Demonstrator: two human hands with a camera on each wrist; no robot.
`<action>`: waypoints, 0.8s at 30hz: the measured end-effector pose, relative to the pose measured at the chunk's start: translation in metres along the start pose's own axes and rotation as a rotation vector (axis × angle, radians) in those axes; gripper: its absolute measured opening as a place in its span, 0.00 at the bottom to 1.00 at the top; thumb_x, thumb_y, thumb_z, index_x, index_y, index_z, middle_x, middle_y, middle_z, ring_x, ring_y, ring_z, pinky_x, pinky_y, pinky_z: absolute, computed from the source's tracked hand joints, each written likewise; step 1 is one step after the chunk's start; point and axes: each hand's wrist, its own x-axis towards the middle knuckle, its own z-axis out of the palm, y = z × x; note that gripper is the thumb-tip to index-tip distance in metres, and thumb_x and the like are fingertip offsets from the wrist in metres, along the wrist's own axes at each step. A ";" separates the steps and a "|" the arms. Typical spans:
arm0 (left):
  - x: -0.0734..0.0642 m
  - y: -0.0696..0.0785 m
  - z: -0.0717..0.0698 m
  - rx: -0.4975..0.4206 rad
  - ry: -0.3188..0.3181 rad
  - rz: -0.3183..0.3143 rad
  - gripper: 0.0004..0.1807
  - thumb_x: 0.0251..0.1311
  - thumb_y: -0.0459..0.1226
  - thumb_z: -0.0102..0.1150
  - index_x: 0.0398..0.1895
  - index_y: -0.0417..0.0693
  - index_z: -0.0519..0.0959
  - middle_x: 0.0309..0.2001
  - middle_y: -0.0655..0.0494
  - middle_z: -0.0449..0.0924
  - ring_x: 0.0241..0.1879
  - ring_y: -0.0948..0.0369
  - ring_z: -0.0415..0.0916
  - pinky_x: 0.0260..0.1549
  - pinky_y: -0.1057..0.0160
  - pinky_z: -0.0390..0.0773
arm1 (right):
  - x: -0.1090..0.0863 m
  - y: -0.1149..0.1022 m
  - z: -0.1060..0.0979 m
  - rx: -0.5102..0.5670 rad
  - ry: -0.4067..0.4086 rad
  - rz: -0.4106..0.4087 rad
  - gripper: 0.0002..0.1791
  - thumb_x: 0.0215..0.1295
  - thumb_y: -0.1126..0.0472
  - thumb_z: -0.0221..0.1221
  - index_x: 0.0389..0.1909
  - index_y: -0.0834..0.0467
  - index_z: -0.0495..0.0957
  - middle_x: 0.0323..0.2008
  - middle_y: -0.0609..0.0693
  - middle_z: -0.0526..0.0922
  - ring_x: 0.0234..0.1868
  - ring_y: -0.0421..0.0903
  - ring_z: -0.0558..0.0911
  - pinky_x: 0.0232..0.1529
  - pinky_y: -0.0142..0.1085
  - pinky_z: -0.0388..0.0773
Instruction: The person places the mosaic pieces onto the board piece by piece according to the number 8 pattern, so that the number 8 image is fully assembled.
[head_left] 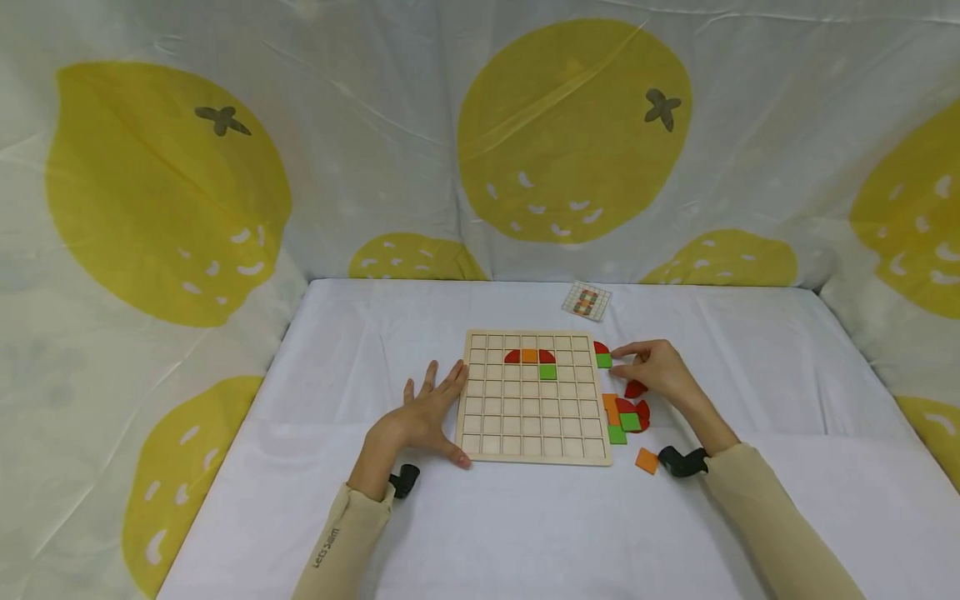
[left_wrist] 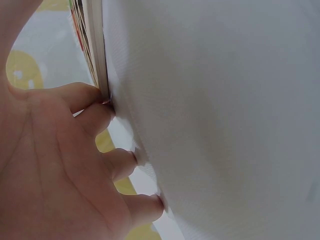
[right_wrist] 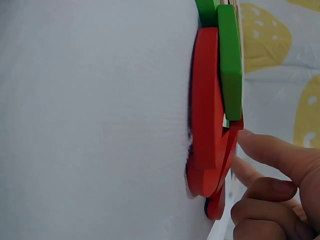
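A wooden grid board [head_left: 498, 408] lies flat on the white table. Two red quarter-round pieces, an orange square [head_left: 529, 356] and a green square [head_left: 548, 372] sit in its upper cells. My left hand [head_left: 412, 421] rests with fingers spread along the board's left edge, thumb by the near corner; in the left wrist view its fingertips [left_wrist: 104, 107] meet the board's side. Beside the right edge, the thumb and index finger of my right hand [head_left: 656, 367] reach, slightly apart, to a green square [head_left: 603, 361] that lies against a red quarter-round piece [head_left: 601, 347].
Below my right hand lie several loose red, green and orange pieces [head_left: 630, 422], some overlapping; the right wrist view shows a red piece [right_wrist: 205, 100] close up. A lone orange square [head_left: 647, 461] lies nearer. A small pattern card [head_left: 587, 301] lies behind the board.
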 end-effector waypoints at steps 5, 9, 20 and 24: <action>0.000 0.000 0.000 -0.001 0.002 -0.008 0.81 0.33 0.54 0.87 0.85 0.47 0.39 0.86 0.53 0.32 0.83 0.39 0.20 0.76 0.26 0.29 | 0.001 0.000 0.000 0.007 -0.005 0.008 0.19 0.60 0.58 0.74 0.48 0.64 0.87 0.16 0.47 0.71 0.19 0.44 0.74 0.23 0.32 0.69; 0.000 0.000 0.001 -0.003 0.002 -0.011 0.81 0.33 0.54 0.87 0.85 0.47 0.39 0.86 0.53 0.31 0.83 0.39 0.20 0.76 0.27 0.29 | 0.001 0.000 0.001 0.007 -0.004 0.015 0.20 0.59 0.58 0.75 0.49 0.63 0.87 0.15 0.46 0.70 0.18 0.44 0.73 0.22 0.32 0.67; -0.001 0.001 -0.001 -0.001 0.002 0.000 0.81 0.34 0.54 0.87 0.85 0.46 0.39 0.86 0.52 0.31 0.83 0.39 0.20 0.76 0.26 0.30 | 0.004 0.005 0.004 0.012 -0.008 -0.031 0.20 0.58 0.59 0.75 0.49 0.63 0.87 0.14 0.46 0.65 0.16 0.44 0.69 0.20 0.32 0.61; 0.000 0.000 -0.001 -0.003 0.003 0.000 0.81 0.33 0.54 0.87 0.85 0.46 0.39 0.86 0.52 0.32 0.83 0.39 0.20 0.76 0.26 0.30 | 0.003 0.004 0.003 0.012 -0.009 -0.031 0.20 0.59 0.59 0.75 0.49 0.64 0.87 0.15 0.45 0.65 0.17 0.44 0.70 0.21 0.31 0.62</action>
